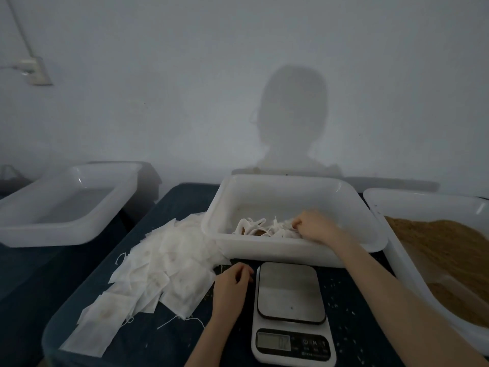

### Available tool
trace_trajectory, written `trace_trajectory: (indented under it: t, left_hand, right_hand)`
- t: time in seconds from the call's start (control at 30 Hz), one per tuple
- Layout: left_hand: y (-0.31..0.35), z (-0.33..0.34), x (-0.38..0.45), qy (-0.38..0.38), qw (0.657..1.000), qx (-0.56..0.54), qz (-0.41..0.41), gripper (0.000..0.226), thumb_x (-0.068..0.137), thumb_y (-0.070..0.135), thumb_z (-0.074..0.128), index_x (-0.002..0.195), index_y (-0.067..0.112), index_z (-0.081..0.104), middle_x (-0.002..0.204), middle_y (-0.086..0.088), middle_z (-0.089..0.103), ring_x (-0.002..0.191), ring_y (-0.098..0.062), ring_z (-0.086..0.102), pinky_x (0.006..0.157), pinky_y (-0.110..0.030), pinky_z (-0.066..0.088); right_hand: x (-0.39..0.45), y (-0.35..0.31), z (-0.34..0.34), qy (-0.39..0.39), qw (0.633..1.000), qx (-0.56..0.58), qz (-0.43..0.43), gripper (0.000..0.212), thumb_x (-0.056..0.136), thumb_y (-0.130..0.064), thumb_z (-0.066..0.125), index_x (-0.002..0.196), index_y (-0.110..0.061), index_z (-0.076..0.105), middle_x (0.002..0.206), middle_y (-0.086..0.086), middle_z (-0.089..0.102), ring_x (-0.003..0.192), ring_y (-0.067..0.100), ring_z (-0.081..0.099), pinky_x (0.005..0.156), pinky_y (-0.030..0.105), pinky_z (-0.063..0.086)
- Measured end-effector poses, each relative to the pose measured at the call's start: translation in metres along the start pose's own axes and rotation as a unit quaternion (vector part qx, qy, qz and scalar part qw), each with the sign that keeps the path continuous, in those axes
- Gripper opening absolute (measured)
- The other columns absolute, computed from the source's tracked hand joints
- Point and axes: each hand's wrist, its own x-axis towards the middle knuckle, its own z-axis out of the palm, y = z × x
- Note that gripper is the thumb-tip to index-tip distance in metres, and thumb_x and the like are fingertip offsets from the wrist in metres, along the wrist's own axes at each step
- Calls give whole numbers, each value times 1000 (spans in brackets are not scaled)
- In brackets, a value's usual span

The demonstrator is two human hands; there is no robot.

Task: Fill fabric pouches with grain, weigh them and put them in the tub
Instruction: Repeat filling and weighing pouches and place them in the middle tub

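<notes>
A white tub [352, 207] stands in the middle behind the scale, with several filled fabric pouches [254, 226] lying in its near part. My right hand [315, 225] reaches over the tub's front wall, fingers curled down onto a filled pouch [287, 224] among them. A heap of flat empty white pouches [164, 266] spreads over the dark surface to the left. My left hand [232, 283] rests between that heap and the scale, fingers loosely curled with nothing in them. The digital scale [291, 292] has a bare platform. Brown grain [449, 242] fills the tub at the right.
The grain tub's white rim [397, 250] runs close beside the scale on the right. Another white tub [66, 205], with nothing visible inside, sits at the far left on a separate stand. Loose grains are scattered on the dark table [158, 340]. A wall stands directly behind.
</notes>
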Motion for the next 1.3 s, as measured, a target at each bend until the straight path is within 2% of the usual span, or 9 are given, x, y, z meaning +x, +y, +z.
trace_trajectory:
  t: [0.2, 0.33, 0.43, 0.5, 0.67, 0.83, 0.97, 1.1, 1.3]
  left_hand:
    - [2, -2, -2, 5, 1000, -1, -7, 30, 95, 17, 51, 71, 30, 64, 67, 12, 65, 60, -2, 57, 54, -14, 42]
    - [7, -6, -4, 17, 999, -26, -27, 29, 96, 17, 51, 74, 30, 65, 69, 11, 66, 64, -1, 59, 56, -12, 42]
    - [12, -13, -4, 31, 998, -33, -48, 27, 97, 18, 50, 77, 28, 65, 71, 9, 66, 65, -2, 59, 55, -13, 43]
    - [13, -24, -4, 39, 998, 20, -47, 23, 97, 21, 49, 79, 24, 65, 73, 7, 66, 66, -6, 60, 57, -17, 44]
    - [14, -67, -10, 53, 979, 198, -7, 6, 92, 29, 57, 97, 29, 61, 83, 16, 58, 75, 0, 54, 66, -15, 39]
    - [3, -103, -25, -70, 881, 458, -96, 42, 85, 50, 61, 112, 22, 45, 116, 3, 46, 107, -14, 48, 80, -25, 44]
    - [3, -111, -28, -64, 890, 446, -67, 8, 96, 23, 44, 103, 22, 47, 116, 1, 52, 102, -15, 54, 82, -25, 48]
    - [14, -110, -24, -33, 898, 437, -51, 22, 99, 18, 38, 104, 24, 58, 98, 7, 61, 88, -11, 61, 69, -21, 44]
    - [56, -98, -5, 69, 975, 209, 7, 21, 95, 19, 51, 115, 25, 54, 70, 5, 60, 61, -8, 58, 55, -19, 46]
  right_hand:
    - [7, -7, -7, -69, 997, -12, -9, 30, 97, -16, 43, 110, -5, 69, 111, 13, 67, 100, 28, 60, 84, 31, 44]
    - [6, -3, -4, -25, 1000, 7, -6, 29, 98, -29, 45, 77, -12, 57, 91, 12, 61, 85, 23, 56, 66, 30, 35]
    - [3, 1, -8, 7, 999, 32, -11, 27, 94, -25, 52, 117, -16, 61, 123, 10, 61, 113, 27, 55, 86, 32, 42]
    - [-1, 4, -12, 22, 999, 45, -9, 47, 94, -25, 55, 139, -15, 47, 141, 9, 49, 127, 27, 47, 104, 35, 37]
    - [-7, 9, -18, 28, 996, 80, -24, 52, 94, -19, 55, 144, -12, 40, 148, 6, 42, 133, 23, 42, 110, 33, 33]
    - [-15, 12, -19, 59, 993, 101, -24, 49, 96, -17, 54, 143, -8, 41, 146, 8, 44, 133, 23, 42, 110, 32, 30]
    - [-29, 8, -19, 106, 986, 119, -51, 37, 95, -12, 53, 131, -9, 54, 128, 6, 60, 119, 23, 54, 104, 36, 39]
    - [-51, -6, -18, 148, 975, 141, -84, 24, 94, -17, 54, 114, -18, 67, 108, -2, 68, 100, 14, 61, 94, 36, 47]
    - [-88, -39, -3, 139, 959, 199, -145, 14, 90, -23, 60, 91, -33, 70, 89, -15, 67, 75, -5, 56, 70, 15, 44]
